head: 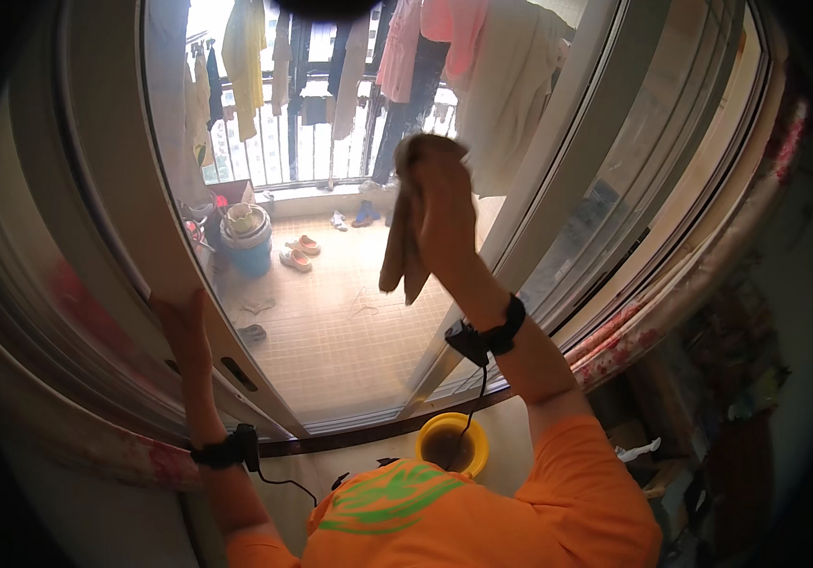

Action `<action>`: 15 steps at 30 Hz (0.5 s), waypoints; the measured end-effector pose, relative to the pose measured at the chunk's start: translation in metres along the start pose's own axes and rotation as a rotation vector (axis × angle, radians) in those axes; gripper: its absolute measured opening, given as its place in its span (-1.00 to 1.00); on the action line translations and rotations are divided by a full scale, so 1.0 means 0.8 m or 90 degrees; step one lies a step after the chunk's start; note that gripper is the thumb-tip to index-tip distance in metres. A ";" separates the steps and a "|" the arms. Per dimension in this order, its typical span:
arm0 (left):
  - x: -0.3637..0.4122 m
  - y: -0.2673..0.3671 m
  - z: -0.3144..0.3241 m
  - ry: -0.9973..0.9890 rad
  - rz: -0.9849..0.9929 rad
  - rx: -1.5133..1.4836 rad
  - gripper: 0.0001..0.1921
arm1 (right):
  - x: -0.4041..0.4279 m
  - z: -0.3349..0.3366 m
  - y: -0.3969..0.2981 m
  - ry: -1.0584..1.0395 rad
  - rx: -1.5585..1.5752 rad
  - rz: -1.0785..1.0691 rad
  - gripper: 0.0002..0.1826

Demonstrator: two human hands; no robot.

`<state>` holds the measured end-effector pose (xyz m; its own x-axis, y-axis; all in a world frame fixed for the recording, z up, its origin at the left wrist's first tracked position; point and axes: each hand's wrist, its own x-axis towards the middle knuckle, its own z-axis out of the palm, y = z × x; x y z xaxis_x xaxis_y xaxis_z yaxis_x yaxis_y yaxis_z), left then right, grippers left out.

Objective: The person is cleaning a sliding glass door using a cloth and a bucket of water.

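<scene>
My right hand (449, 213) is raised in front of the sliding door's glass or opening, closed on a folded brown-grey cloth (397, 245) whose ends hang down. The hand and cloth are slightly blurred. Lower on the left, my left hand (182, 319) holds the pale frame of a sliding door panel (118, 184), just above a dark recessed handle (238, 374); its fingers are partly hidden. Each wrist wears a black strap with a small device and a cable. A yellow bucket (481, 444) with murky water stands on the floor just before my body.
Beyond the door is a tiled balcony (335, 341) with a blue bucket (248, 255), clogs (297, 260) and a wire hanger (365, 309). Laundry (243, 64) hangs above by a railing. A floral curtain (609, 358) bunches at right, near cluttered items (662, 461).
</scene>
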<state>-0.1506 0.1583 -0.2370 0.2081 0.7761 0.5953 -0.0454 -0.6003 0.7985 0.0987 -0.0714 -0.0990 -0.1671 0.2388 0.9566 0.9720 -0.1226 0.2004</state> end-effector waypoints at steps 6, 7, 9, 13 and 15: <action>-0.003 0.005 -0.003 0.021 0.004 0.013 -0.38 | 0.015 -0.011 -0.006 0.029 -0.021 0.052 -0.73; -0.003 0.006 -0.001 0.022 0.008 0.014 -0.38 | -0.008 -0.008 -0.010 -0.030 -0.014 -0.024 -0.71; -0.003 0.008 0.000 0.001 0.012 0.014 -0.36 | -0.035 0.002 -0.022 -0.050 0.026 -0.014 -0.73; -0.011 0.005 -0.005 0.016 -0.010 0.019 -0.34 | 0.016 -0.006 -0.018 0.014 0.045 0.064 -0.73; -0.009 0.002 -0.006 0.021 -0.008 0.045 -0.32 | 0.023 -0.004 -0.014 0.025 0.051 0.048 -0.71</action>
<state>-0.1572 0.1530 -0.2396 0.1753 0.7895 0.5882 0.0260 -0.6010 0.7988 0.0842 -0.0685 -0.0831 -0.0976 0.1932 0.9763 0.9919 -0.0617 0.1113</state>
